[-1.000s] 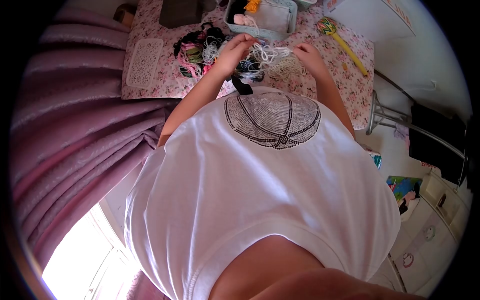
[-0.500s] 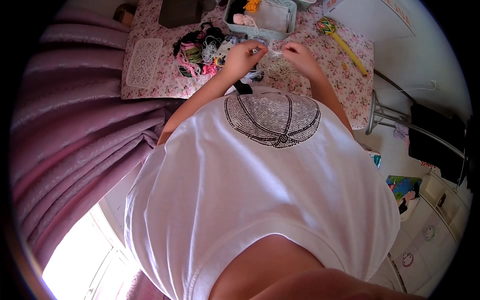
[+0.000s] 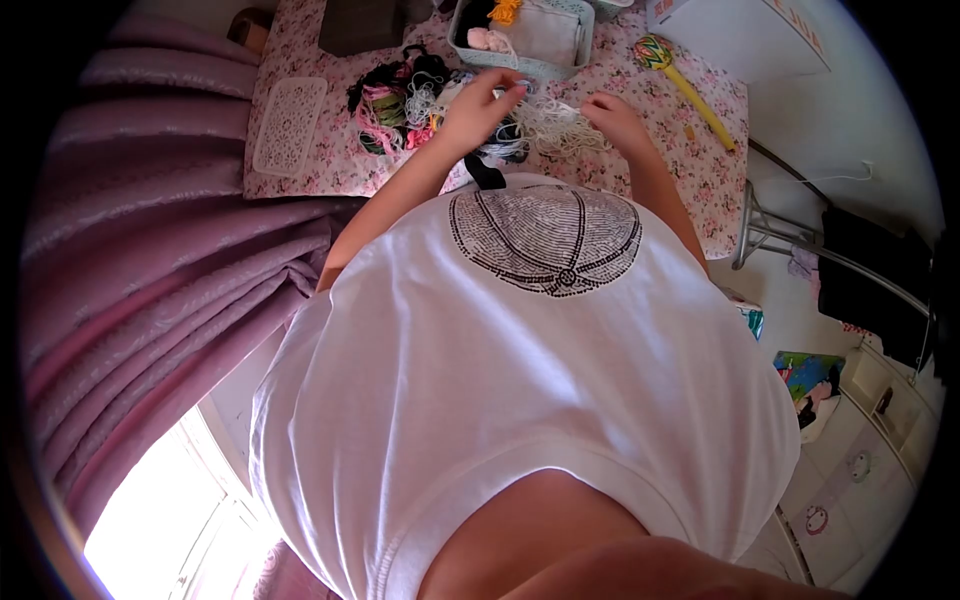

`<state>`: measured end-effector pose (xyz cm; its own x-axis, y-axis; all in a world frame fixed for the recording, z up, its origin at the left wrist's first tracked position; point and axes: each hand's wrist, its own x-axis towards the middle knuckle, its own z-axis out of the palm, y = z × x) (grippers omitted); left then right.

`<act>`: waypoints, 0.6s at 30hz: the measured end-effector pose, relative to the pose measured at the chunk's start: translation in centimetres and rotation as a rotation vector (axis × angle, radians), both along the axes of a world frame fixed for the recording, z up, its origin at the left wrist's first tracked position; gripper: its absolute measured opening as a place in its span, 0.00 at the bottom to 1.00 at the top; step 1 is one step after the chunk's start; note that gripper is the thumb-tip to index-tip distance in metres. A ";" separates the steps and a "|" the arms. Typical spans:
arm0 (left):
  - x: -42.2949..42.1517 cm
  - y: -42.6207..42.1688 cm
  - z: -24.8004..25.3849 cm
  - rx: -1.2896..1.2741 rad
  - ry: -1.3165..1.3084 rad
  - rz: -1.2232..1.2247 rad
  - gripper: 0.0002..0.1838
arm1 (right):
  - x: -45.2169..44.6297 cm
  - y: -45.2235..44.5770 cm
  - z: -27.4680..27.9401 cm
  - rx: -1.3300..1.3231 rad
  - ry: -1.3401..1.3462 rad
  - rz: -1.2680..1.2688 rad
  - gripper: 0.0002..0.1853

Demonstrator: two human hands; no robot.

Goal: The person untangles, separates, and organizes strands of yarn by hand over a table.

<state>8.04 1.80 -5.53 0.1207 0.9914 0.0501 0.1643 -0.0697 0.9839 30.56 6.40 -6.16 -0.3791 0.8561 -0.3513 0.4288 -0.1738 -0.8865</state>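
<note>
A loose tangle of white yarn [image 3: 560, 130] lies on the flowered tablecloth between my two hands. My left hand [image 3: 480, 110] is over the yarn at the tangle's left, its thumb and forefinger curved with a gap between them. At the right edge of the tangle, my right hand [image 3: 616, 122] has its fingertips pinched together on a white strand. Left of my left hand is a heap of mixed yarn [image 3: 385, 105] in black, pink, green and grey, partly hidden behind the hand and wrist.
A pale basket [image 3: 560, 68] with orange and pink yarn stands at the back, beside a dark box [image 3: 360, 25]. A white lace-patterned plastic piece [image 3: 288, 125] lies left. On the right are a yellow stick with a patterned ball [image 3: 690, 92] and a white box [image 3: 740, 35].
My hands have drawn apart, the right moving slightly right and down, the left slightly left. The left thumb and forefinger have parted. More of the white tangle shows between them.
</note>
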 end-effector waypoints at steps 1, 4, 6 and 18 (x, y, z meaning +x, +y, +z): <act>0.3 -0.3 0.1 0.119 0.234 0.066 0.13 | -0.2 -0.1 0.1 0.031 0.009 0.014 0.12; 1.5 -1.2 1.4 0.258 0.523 0.104 0.14 | -1.1 -0.3 0.4 0.117 0.038 0.056 0.12; 2.1 -1.2 1.3 0.294 0.505 0.043 0.12 | -1.9 -0.4 0.5 0.161 0.059 0.093 0.11; 1.8 0.0 -1.2 0.230 -0.200 -0.008 0.04 | -1.7 0.2 -0.4 0.150 0.040 0.096 0.13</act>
<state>9.82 1.75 -6.69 0.0936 0.9503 0.2970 -0.0321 -0.2952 0.9549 28.83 6.60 -6.58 -0.4723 0.8570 -0.2059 0.4013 0.0011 -0.9160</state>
